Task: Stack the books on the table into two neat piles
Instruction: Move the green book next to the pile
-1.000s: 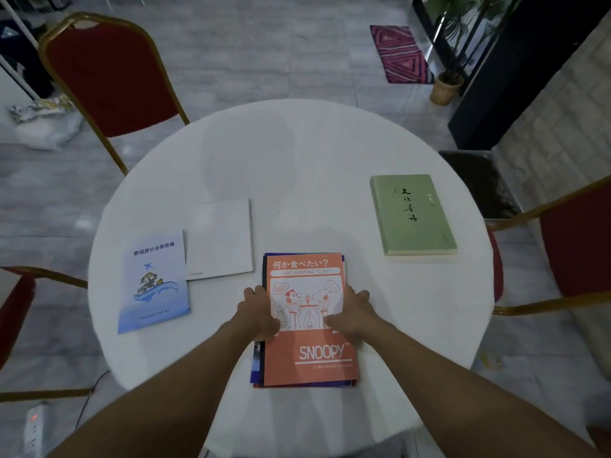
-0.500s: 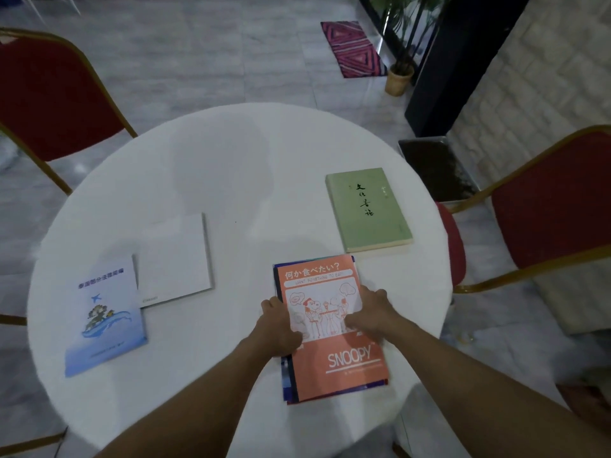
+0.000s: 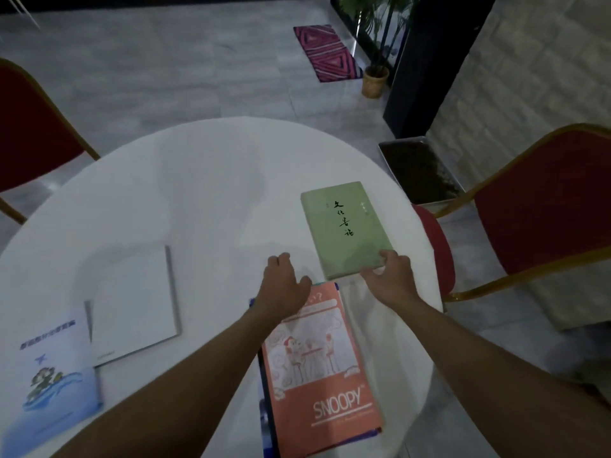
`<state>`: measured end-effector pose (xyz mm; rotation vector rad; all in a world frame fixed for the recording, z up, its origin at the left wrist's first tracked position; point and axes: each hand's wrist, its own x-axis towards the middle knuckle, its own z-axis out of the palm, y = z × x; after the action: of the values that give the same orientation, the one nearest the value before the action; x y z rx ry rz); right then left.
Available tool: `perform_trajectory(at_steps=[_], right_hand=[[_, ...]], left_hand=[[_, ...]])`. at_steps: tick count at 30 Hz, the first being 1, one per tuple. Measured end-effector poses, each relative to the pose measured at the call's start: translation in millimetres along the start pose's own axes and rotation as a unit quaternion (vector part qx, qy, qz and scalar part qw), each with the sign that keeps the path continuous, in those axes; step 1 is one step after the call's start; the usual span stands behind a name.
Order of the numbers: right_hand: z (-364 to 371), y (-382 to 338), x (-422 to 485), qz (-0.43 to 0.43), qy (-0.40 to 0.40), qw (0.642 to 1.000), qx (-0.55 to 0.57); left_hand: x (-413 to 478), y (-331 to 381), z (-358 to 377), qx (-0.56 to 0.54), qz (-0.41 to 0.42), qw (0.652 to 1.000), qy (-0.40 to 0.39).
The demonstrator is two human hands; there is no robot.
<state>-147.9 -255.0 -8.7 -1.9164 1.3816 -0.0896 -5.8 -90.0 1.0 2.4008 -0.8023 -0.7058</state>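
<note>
- The flat green book [image 3: 344,226] with black brush lettering lies on the round white bench [image 3: 198,193], just beyond the orange Snoopy book [image 3: 317,358].
- The right grip [image 3: 388,276] curls its fingers round the green book's near right corner.
- The left grip [image 3: 284,282], fingers relaxed and holding nothing, lies over the orange Snoopy book's far left corner.
- Under it sits a dark blue book [image 3: 264,408].
- Well to its left lie a white booklet [image 3: 132,302] and a pale blue booklet [image 3: 49,375].

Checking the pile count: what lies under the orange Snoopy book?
A dark blue cover edge sticks out along the left and near sides of the orange Snoopy book. The rest is covered, so how many books lie beneath cannot be told.
</note>
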Motion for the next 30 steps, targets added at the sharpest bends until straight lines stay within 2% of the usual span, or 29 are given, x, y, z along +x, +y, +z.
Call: perform_trajectory(at_steps=[4, 8, 13, 16, 21, 25, 30], right_hand=[[-2.6, -6.4, 39.6, 0.017, 0.005, 1.000, -0.024], [6.5, -9.1, 64.7, 0.049, -0.017, 0.998, 0.023], [11.4, -9.9, 84.5, 0.101, -0.005, 0.995, 0.015], [8.5, -8.3, 92.5, 0.110, -0.040, 0.987, 0.110], [4.4, -22.3, 87.0, 0.087, -0.089, 0.970, 0.209], [7.3, -47.1, 69.2, 0.048, -0.121, 0.971, 0.200], [27.7, -80.1, 32.0, 0.034, -0.217, 0.958, 0.184]], left_hand=[[40.3, 19.2, 19.8, -0.032, -0.011, 0.999, -0.033], [67.7, 27.2, 35.6, -0.066, -0.074, 0.993, -0.067], [90.8, 37.6, 45.2, -0.193, -0.126, 0.971, -0.069], [97.3, 40.6, 43.6, -0.250, -0.180, 0.950, -0.056], [102.4, 32.9, 20.4, -0.310, -0.183, 0.932, -0.034], [91.4, 13.9, -12.0, -0.328, -0.160, 0.931, -0.020], [50.0, -27.3, -50.7, -0.359, -0.183, 0.915, -0.014]])
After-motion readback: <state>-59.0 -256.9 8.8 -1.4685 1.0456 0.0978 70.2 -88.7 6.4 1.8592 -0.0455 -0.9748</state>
